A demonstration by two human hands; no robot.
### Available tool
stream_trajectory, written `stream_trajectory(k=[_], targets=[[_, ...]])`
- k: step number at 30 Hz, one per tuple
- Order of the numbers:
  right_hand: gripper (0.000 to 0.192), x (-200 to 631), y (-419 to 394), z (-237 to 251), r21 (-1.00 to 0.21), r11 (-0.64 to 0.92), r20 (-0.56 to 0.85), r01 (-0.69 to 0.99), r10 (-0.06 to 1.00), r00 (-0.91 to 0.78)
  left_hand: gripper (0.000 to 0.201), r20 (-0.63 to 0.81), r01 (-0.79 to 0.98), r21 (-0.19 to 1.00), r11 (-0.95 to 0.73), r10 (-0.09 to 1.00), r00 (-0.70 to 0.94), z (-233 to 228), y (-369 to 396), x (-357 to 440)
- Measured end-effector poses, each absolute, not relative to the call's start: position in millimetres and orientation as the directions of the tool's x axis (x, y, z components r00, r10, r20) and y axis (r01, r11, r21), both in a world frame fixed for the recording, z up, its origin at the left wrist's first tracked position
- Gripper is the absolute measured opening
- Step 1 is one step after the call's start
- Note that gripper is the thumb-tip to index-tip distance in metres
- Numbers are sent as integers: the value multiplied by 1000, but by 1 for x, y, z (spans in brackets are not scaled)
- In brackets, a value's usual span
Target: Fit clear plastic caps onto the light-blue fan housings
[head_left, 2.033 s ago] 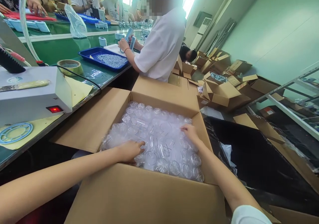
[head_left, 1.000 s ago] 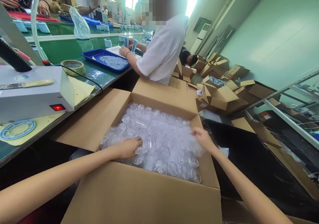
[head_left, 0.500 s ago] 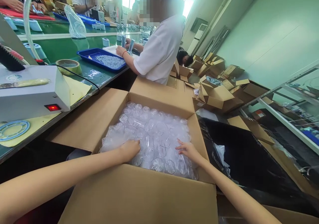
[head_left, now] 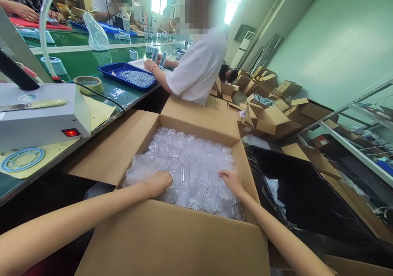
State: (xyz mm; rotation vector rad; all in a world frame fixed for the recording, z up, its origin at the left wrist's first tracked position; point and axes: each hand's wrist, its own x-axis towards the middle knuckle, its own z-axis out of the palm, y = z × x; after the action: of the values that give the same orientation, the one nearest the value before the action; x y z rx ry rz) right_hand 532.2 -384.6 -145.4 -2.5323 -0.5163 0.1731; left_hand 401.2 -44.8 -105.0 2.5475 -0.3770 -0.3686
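The box (head_left: pixel 245 165) looks nearly full of clear round things (head_left: pixel 190 167), flaps (head_left: pixel 116 147) open, with the right hand (head_left: pixel 231 180) pinched together over them and the left hand (head_left: pixel 160 183) hiding its grip, so I can't tell it.

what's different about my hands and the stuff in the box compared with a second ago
Your right hand has moved inward from the right wall of the cardboard box; the clear plastic raised beside it then now lies lower. Whether it grips any is unclear. Your left hand stays on the plastic, near left; the box remains open.
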Motion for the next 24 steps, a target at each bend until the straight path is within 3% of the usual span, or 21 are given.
stream_trajectory(k=[3, 8, 12, 24], targets=[[20, 534, -388, -138, -557, -768, 24, 316, 366, 930, 20, -216, -172, 561, -810, -344, 914, -93, -37, 406], [21, 541, -398, -117, -587, -758, 54, 283, 312, 948, 8, -158, -159, 690, -706, -361, 919, -67, -25, 421], [24, 547, -405, -99, -604, -752, 79, 265, 275, 958, 12, -164, -120, 771, -626, -376, 912, -54, -20, 429], [27, 541, -398, -58, -650, -687, 208, 325, 250, 946, 21, -248, -3, 852, -523, -408, 878, -25, -23, 429]])
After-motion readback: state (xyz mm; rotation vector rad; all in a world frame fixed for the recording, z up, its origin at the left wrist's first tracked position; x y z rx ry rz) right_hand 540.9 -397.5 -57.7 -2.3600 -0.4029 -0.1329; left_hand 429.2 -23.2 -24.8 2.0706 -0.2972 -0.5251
